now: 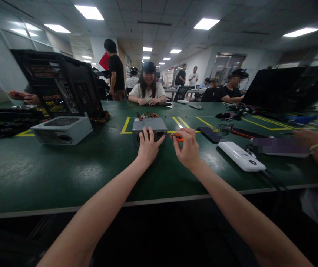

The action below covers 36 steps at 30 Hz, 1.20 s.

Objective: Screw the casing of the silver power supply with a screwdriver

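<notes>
A grey computer power supply [156, 124] sits on the green table in front of me, with a bundle of coloured wires [148, 115] at its back. My left hand [148, 146] rests against its near face, fingers spread and thumb stretched toward the right edge. My right hand [187, 146] is closed around the orange handle of a screwdriver [178, 137]. The screwdriver lies roughly level and points left, its shaft at the right edge of the power supply near my left thumb. Whether the tip touches a screw is too small to tell.
Left stand another power supply [64, 129] and an open black computer case [61, 83]. A dark phone [210, 134] and a white power bank [241, 156] with cables lie right. A co-worker [148, 87] sits opposite; another person's hand [311, 139] is at far right.
</notes>
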Each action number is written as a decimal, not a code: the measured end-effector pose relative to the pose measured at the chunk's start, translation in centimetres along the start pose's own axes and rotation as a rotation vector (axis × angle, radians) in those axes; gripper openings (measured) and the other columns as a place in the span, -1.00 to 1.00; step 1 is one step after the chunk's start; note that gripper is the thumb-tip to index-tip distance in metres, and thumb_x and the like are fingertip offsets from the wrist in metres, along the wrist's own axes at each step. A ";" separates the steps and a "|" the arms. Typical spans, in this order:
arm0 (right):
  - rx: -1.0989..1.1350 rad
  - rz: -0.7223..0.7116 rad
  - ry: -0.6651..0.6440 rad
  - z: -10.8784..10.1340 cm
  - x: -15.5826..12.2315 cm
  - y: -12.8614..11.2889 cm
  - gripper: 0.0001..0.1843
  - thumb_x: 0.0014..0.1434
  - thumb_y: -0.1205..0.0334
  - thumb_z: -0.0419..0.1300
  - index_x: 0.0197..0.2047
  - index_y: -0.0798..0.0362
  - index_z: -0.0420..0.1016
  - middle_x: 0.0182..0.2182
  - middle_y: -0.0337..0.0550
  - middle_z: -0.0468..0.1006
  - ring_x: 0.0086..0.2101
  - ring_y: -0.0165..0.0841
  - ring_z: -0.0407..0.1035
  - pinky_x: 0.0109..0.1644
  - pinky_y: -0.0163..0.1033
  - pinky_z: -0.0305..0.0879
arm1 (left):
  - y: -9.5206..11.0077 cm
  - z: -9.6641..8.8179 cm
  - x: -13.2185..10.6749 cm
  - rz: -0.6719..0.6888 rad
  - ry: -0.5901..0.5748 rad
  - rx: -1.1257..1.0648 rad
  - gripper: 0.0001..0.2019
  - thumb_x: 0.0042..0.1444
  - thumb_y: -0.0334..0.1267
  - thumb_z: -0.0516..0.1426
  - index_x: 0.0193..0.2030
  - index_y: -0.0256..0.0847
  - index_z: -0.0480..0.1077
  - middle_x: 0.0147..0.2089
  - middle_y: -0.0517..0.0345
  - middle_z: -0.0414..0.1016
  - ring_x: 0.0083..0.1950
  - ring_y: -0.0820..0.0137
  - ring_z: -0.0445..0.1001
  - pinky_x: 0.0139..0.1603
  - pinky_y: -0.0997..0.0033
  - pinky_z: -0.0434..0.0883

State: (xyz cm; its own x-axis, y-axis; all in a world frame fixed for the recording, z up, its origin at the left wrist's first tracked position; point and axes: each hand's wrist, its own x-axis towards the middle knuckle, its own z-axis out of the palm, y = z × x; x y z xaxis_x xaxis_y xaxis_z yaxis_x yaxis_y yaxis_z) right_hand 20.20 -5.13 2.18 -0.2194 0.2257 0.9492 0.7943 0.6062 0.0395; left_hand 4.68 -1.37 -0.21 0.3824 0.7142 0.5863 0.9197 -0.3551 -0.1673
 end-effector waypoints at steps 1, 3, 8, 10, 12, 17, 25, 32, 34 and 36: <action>0.025 0.012 0.012 0.0 -0.1 -0.1 -0.64 0.11 0.41 0.01 -0.03 -0.04 0.08 -0.19 -0.07 0.28 -0.14 -0.28 0.24 -0.14 -0.10 0.33 | 0.0 0.0 0.0 0.002 0.002 0.000 -0.46 0.13 -0.28 0.00 0.24 0.16 -0.02 0.33 -0.08 -0.14 0.31 -0.09 -0.19 0.14 -0.16 -0.06; 0.050 0.025 0.002 0.0 -0.2 -0.2 -0.62 0.09 0.42 0.02 -0.03 -0.02 0.07 -0.17 -0.04 0.27 -0.11 -0.26 0.23 -0.13 -0.09 0.33 | 0.0 -0.1 0.0 0.006 0.008 -0.007 -0.47 0.13 -0.28 0.00 0.24 0.14 -0.01 0.32 -0.08 -0.14 0.31 -0.10 -0.19 0.14 -0.16 -0.06; 0.008 0.032 -0.057 0.1 -0.6 -0.1 -0.71 0.12 0.38 0.02 -0.08 -0.04 0.12 -0.22 -0.10 0.31 -0.17 -0.28 0.27 -0.15 -0.10 0.33 | 0.0 -0.3 -0.1 -0.003 0.000 -0.009 -0.49 0.15 -0.28 -0.02 0.23 0.16 0.00 0.33 -0.07 -0.16 0.31 -0.07 -0.18 0.15 -0.14 -0.07; 0.050 0.038 -0.055 0.1 -0.6 -0.1 -0.65 0.11 0.41 0.00 -0.03 -0.03 0.08 -0.19 -0.08 0.30 -0.14 -0.29 0.26 -0.14 -0.11 0.34 | 0.0 -0.2 -0.1 -0.004 0.002 0.014 -0.48 0.14 -0.27 -0.01 0.23 0.17 -0.02 0.32 -0.08 -0.14 0.31 -0.08 -0.17 0.14 -0.13 -0.06; 0.081 0.052 -0.043 0.2 -0.6 -0.2 -0.59 0.09 0.42 0.00 0.00 -0.03 0.04 -0.15 -0.05 0.28 -0.10 -0.27 0.25 -0.14 -0.11 0.35 | 0.0 -0.2 0.0 -0.002 0.015 0.030 -0.47 0.14 -0.26 0.00 0.24 0.17 -0.02 0.31 -0.09 -0.11 0.30 -0.11 -0.16 0.14 -0.13 -0.05; 0.023 0.054 -0.045 0.1 -0.7 -0.1 -0.66 0.12 0.37 0.03 -0.04 -0.07 0.07 -0.20 -0.10 0.29 -0.15 -0.28 0.27 -0.17 -0.11 0.37 | 0.1 -0.1 0.0 0.003 0.019 0.017 -0.48 0.14 -0.28 -0.01 0.23 0.15 0.01 0.31 -0.11 -0.13 0.30 -0.12 -0.16 0.13 -0.14 -0.05; 0.019 0.032 -0.064 0.1 -0.7 -0.2 -0.64 0.12 0.39 0.03 -0.03 -0.06 0.05 -0.19 -0.09 0.29 -0.16 -0.30 0.28 -0.26 -0.18 0.39 | 0.1 -0.3 0.0 0.004 0.004 0.007 -0.49 0.14 -0.30 -0.03 0.23 0.14 0.00 0.33 -0.08 -0.15 0.31 -0.09 -0.17 0.14 -0.15 -0.06; 0.033 0.006 -0.047 0.1 -0.7 -0.5 -0.60 0.10 0.42 0.03 -0.01 -0.04 0.03 -0.15 -0.05 0.25 -0.12 -0.28 0.24 -0.19 -0.15 0.38 | 0.0 -0.2 0.0 0.017 0.028 -0.019 -0.49 0.14 -0.32 -0.03 0.23 0.13 0.02 0.33 -0.07 -0.16 0.31 -0.11 -0.19 0.13 -0.16 -0.05; 0.010 0.003 -0.068 0.2 -0.7 -0.5 -0.63 0.12 0.41 0.02 -0.03 -0.07 0.04 -0.19 -0.09 0.26 -0.16 -0.31 0.26 -0.21 -0.16 0.37 | 0.0 -0.2 0.0 0.015 0.021 -0.022 -0.49 0.14 -0.32 -0.02 0.23 0.12 0.02 0.33 -0.07 -0.15 0.31 -0.09 -0.19 0.14 -0.16 -0.05; 0.021 0.001 -0.088 0.3 -0.7 -0.5 -0.62 0.13 0.43 -0.01 -0.01 -0.08 0.03 -0.19 -0.09 0.26 -0.17 -0.32 0.27 -0.24 -0.18 0.37 | 0.0 -0.2 -0.1 0.013 0.016 -0.023 -0.48 0.14 -0.32 -0.02 0.24 0.13 0.00 0.33 -0.07 -0.15 0.31 -0.07 -0.19 0.14 -0.16 -0.05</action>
State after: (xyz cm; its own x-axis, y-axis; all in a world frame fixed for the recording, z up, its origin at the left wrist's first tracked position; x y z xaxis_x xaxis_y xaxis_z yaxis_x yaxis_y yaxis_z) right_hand 19.81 -5.42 1.39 -0.2682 0.2921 0.9180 0.7828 0.6214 0.0310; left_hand 4.65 -1.56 -0.05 0.3925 0.6997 0.5970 0.9124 -0.3782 -0.1566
